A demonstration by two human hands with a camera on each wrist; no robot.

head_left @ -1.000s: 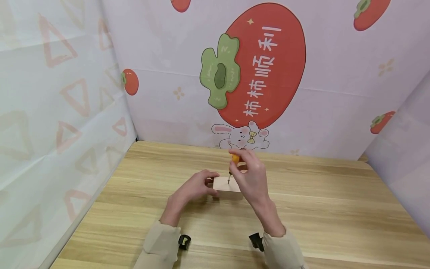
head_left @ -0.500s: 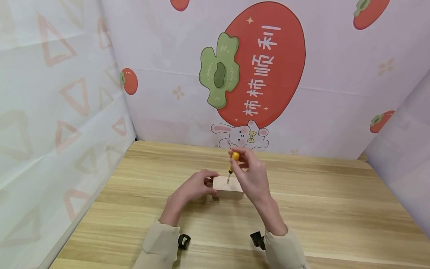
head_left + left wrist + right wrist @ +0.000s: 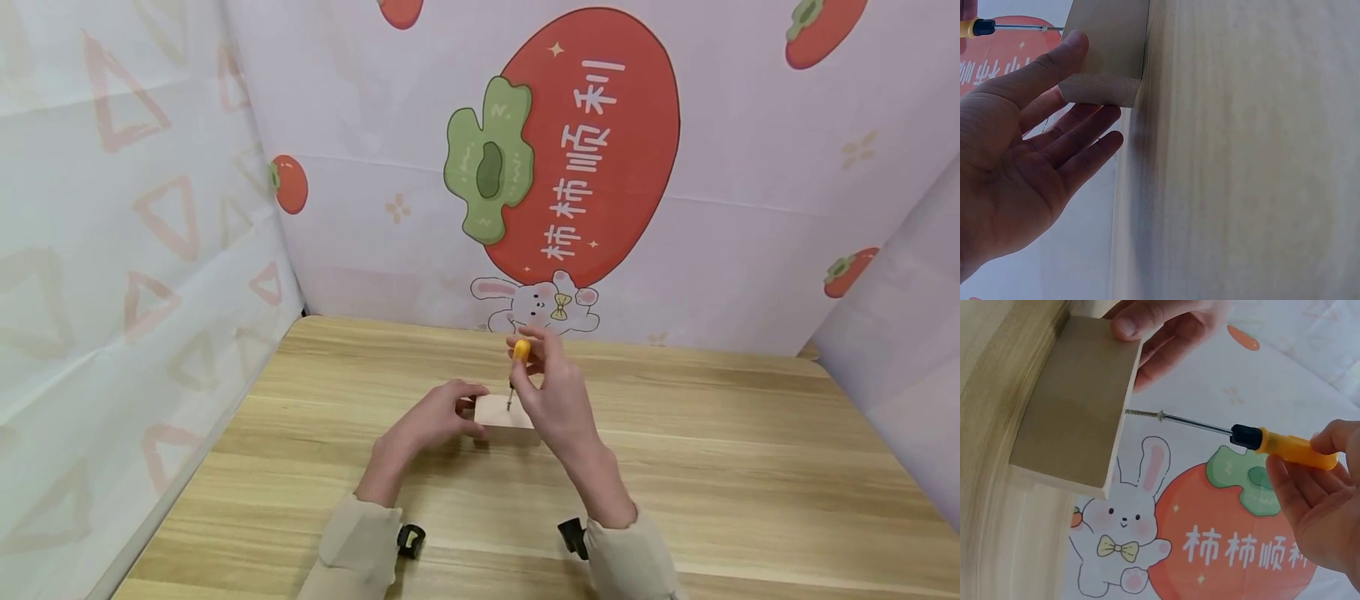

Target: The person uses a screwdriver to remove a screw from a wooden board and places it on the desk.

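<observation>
A pale wooden block (image 3: 495, 410) lies on the table, and a screw (image 3: 1144, 413) stands upright in its top face with much of its thread showing. My left hand (image 3: 431, 417) grips the block's left end, thumb on the near side and fingers behind; the left wrist view shows the thumb (image 3: 1063, 59) on the block's face. Above the block, my right hand (image 3: 558, 396) pinches the yellow handle of a screwdriver (image 3: 1291, 449) between thumb and fingers. The screwdriver's tip meets the screw head, its shaft in line with the screw.
The wood-grain table (image 3: 712, 467) extends on both sides of the block. Behind it hangs a pale backdrop (image 3: 360, 250) with a red persimmon and a rabbit. Another patterned sheet (image 3: 112, 292) stands along the left edge.
My right hand's fingers have shifted on the screwdriver's handle, the forefinger lifting and the handle tilting slightly. My left hand and the block stay in place.
</observation>
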